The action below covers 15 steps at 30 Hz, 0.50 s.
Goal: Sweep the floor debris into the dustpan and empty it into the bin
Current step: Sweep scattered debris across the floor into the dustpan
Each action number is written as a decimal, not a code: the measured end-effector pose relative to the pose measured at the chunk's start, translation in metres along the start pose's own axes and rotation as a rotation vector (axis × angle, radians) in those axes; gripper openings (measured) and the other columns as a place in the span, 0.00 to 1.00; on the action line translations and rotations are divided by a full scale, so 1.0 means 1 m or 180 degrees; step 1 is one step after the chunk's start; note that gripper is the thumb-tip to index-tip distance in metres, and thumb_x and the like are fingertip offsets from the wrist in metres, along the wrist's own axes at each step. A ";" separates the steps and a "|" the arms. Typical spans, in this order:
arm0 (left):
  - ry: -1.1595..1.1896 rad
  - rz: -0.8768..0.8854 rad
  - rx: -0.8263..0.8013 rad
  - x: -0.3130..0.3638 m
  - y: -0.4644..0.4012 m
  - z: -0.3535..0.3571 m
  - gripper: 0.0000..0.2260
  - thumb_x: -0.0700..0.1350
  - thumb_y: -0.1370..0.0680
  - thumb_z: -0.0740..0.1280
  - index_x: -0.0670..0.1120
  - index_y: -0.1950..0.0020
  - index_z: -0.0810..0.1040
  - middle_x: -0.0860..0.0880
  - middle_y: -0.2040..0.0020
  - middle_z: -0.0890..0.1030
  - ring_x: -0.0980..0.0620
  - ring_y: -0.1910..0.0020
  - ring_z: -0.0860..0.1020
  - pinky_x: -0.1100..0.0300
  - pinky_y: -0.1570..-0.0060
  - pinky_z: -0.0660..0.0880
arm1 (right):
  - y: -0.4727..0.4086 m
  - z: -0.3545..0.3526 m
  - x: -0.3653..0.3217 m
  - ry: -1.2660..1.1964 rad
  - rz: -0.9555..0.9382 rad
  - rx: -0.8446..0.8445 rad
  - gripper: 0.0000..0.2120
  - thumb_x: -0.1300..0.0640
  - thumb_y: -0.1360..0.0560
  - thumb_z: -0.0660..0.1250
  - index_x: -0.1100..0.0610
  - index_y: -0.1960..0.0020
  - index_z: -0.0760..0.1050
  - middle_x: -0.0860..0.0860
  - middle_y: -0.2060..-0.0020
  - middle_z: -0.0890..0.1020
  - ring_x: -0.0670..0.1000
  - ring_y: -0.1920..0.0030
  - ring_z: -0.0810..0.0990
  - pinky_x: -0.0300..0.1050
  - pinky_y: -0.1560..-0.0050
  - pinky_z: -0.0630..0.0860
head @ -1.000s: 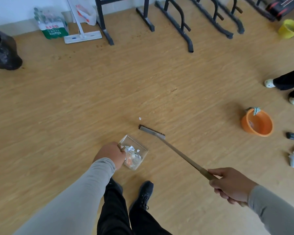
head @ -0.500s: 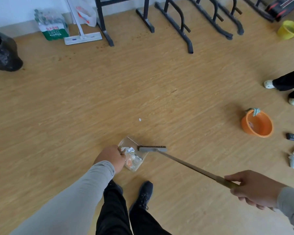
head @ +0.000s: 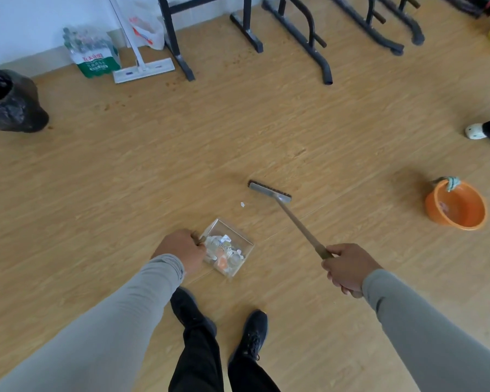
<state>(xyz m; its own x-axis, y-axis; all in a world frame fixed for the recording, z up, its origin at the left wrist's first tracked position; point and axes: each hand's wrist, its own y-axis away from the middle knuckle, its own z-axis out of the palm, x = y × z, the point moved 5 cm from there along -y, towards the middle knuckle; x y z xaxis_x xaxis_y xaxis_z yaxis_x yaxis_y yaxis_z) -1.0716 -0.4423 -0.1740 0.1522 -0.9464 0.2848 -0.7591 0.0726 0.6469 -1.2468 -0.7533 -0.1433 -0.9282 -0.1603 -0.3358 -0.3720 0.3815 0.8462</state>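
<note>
left hand (head: pixel 181 250) fingers curled on light rigid dustpan (head: pixel 229 250) handle; right hand (head: pixel 348 268) fingers wrapped round stiff broom (head: pixel 297 222) handle; scrap (head: pixel 242 204) featherlight.

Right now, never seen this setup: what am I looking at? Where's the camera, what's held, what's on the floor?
There is no robot. A camera worn on a person's head looks down at their two hands and feet. The left hand grips the clear dustpan, which rests on the wooden floor with paper scraps in it. The right hand grips the broom, whose head sits just beyond one white scrap. Far left stands a bin lined in black, and at right an orange basin.
</note>
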 end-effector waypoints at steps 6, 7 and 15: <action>0.0088 -0.0032 0.0101 0.019 -0.023 -0.005 0.05 0.51 0.23 0.66 0.52 0.56 0.79 0.53 0.57 0.82 0.50 0.57 0.81 0.52 0.50 0.80 | -0.031 0.022 -0.020 0.1104 -0.0007 -0.0073 0.19 0.61 0.21 0.58 0.53 0.31 0.72 0.55 0.59 0.81 0.55 0.68 0.74 0.42 0.72 0.71; 0.0082 -0.0028 0.0098 0.020 -0.026 -0.006 0.05 0.51 0.23 0.65 0.52 0.56 0.79 0.54 0.57 0.82 0.51 0.58 0.81 0.53 0.50 0.80 | -0.023 0.017 -0.017 0.1353 -0.0021 -0.0119 0.19 0.59 0.21 0.58 0.52 0.31 0.71 0.55 0.58 0.81 0.54 0.69 0.74 0.42 0.72 0.71; -0.0135 0.0110 0.0024 0.017 -0.025 -0.010 0.07 0.51 0.22 0.65 0.50 0.51 0.79 0.52 0.55 0.82 0.51 0.57 0.81 0.53 0.51 0.80 | 0.052 -0.101 0.027 0.0479 0.0292 -0.0431 0.20 0.63 0.21 0.66 0.50 0.31 0.74 0.56 0.70 0.76 0.49 0.74 0.67 0.39 0.76 0.60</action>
<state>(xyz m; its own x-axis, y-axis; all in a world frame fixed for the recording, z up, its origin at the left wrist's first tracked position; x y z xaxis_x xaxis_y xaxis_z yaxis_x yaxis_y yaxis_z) -1.0436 -0.4566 -0.1779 0.0989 -0.9559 0.2765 -0.7682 0.1033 0.6318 -1.2904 -0.8298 -0.0661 -0.9427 -0.2687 -0.1979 -0.2723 0.2766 0.9216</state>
